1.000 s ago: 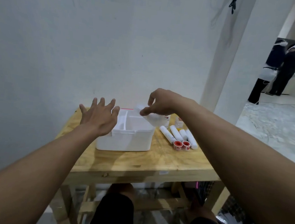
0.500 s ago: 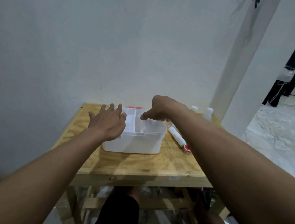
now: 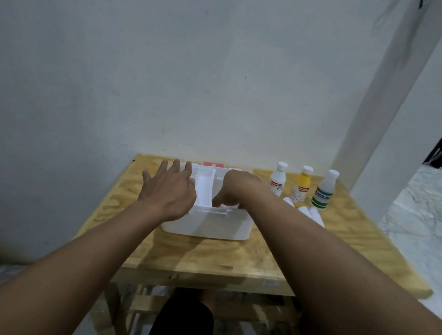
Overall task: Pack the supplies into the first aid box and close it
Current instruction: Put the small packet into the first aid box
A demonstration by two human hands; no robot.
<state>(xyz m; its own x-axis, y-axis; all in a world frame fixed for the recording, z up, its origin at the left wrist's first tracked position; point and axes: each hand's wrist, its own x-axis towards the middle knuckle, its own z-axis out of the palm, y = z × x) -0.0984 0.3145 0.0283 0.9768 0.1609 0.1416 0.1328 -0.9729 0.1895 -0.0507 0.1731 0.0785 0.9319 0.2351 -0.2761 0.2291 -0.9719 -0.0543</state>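
The white first aid box (image 3: 206, 227) stands open in the middle of the wooden table (image 3: 206, 257), its red-marked lid (image 3: 213, 165) behind it. My left hand (image 3: 170, 189) hovers flat with fingers spread over the box's left rim. My right hand (image 3: 235, 190) reaches down into the right compartment, fingers pinched on a white pack that the hand and box wall mostly hide. Right of the box stand a white bottle (image 3: 277, 183), a yellow bottle (image 3: 301, 187) and a green-labelled bottle (image 3: 324, 192). White bandage rolls (image 3: 309, 213) lie in front of them, partly behind my right forearm.
The table stands against a white wall, with a white pillar at its right rear corner. My knees show under the table's front edge. A tiled floor opens to the right.
My right hand carried the white pack from above the box down into the right compartment. The left hand settled lower over the left rim. The camera turned left, and the bottles came into view.
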